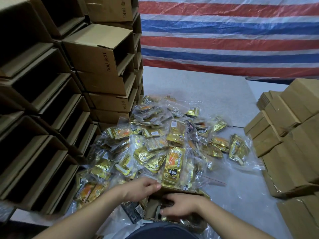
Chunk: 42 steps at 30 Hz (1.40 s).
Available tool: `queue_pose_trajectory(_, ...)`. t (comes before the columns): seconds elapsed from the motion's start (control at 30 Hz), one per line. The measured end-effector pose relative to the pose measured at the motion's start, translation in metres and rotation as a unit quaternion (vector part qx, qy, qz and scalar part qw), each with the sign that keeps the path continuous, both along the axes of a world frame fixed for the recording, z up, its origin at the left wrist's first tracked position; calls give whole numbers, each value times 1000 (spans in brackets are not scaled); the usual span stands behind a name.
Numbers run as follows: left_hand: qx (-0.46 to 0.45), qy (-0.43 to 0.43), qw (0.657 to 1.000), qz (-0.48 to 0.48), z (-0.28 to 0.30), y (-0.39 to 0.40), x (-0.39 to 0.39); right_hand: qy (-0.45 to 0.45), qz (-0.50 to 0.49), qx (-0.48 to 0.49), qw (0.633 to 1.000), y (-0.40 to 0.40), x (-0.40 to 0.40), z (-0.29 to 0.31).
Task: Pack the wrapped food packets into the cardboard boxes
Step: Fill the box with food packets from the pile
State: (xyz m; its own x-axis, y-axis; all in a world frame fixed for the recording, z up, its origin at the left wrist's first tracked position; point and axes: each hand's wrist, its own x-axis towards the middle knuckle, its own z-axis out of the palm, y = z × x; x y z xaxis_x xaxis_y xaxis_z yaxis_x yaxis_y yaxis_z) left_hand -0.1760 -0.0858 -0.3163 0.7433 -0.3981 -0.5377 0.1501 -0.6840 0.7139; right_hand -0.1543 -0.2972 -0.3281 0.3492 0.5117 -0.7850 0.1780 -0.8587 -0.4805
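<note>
Kneeling view: a small open cardboard box (174, 206) sits right in front of the person, and everything below is placed from it.
Box: mouth up, its long axis running left to right across the person's lap; inside lie dark and gold packets, blurred by shadow.
Right hand (181, 205): reaching down into the box from the right, palm down, fingers spread and fairly straight, pressing on the packets inside; whether any finger curls under one I cannot tell.
Left hand (140, 188): at the box's far left corner, fingers curled, thumb and fingertips pinching clear plastic wrap at the box rim.
Heap of packets (160, 144): just beyond the box, a loose pile of gold foil packets in clear bags, pointing every way.
Tall gold packet (173, 165): nearest the box's far edge, standing out on the heap, its long axis running away from the box, dark printed end toward the box.
Dark packet (133, 211): just left of the box, lying flat, long axis slanting away to the left.
Open box stack (51, 100): left of the box, a high wall of empty cartons on their sides, mouths facing right.
Flat carton stacks (290, 135): right of the box, well apart.
Floor (198, 83): pale grey, beyond the heap.
Tarp (224, 35): red, white and blue stripes, hanging at the back.
</note>
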Motion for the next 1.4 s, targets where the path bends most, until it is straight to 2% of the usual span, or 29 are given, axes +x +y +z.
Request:
queue_pose_trajectory(0.1, -10, 8, 1000, 8, 0, 3, 0, -34, 3, 6, 999, -11, 2, 22)
queue_pose_trajectory(0.2, -15, 5, 1000, 7, 0, 2, 0, -49, 67, -64, 995, -14, 2, 30)
queue_pose_trajectory(0.3, -3, 6, 1000, 7, -1, 2, -1, 14, 102, -137, 985, -1, -7, 15)
queue_pose_trajectory(0.37, 11, 9, 1000, -8, -1, -1, -2, 92, 64, -142, 984, 5, -15, -3)
queue_pose_trajectory(0.43, 21, 9, 1000, -15, -1, -3, -4, 110, 30, -115, 987, 9, -22, -13)
queue_pose_trajectory(0.63, 11, 20, 1000, 4, 1, 0, -7, 22, -18, -53, 998, 0, -20, 7)
queue_pose_trajectory(0.77, -7, 24, 1000, 0, 1, 2, -7, 12, -27, 54, 998, -13, -11, 55)
queue_pose_trajectory(0.87, -6, 25, 1000, 1, 1, 1, -5, -6, -79, 156, 985, -22, 6, 94)
queue_pose_trajectory(0.97, 3, 33, 999, -3, 3, 0, -3, -130, -195, 215, 948, -28, 36, 112)
queue_pose_trajectory(1.03, 7, 33, 999, -7, 5, 1, 0, -213, -224, 194, 931, -33, 51, 105)
queue_pose_trajectory(1.07, 11, 32, 999, -8, 5, 2, 0, -233, -211, 157, 936, -34, 53, 95)
queue_pose_trajectory(1.17, 17, 21, 999, -21, 9, 2, 3, -236, -163, 49, 957, -42, 39, 48)
queue_pose_trajectory(1.23, 18, 2, 1000, -21, 13, 0, 4, -241, -165, 31, 956, -47, 24, 21)
queue_pose_trajectory(1.4, -16, -86, 987, 132, 41, -24, 40, -230, -244, 64, 940, -45, 6, -2)
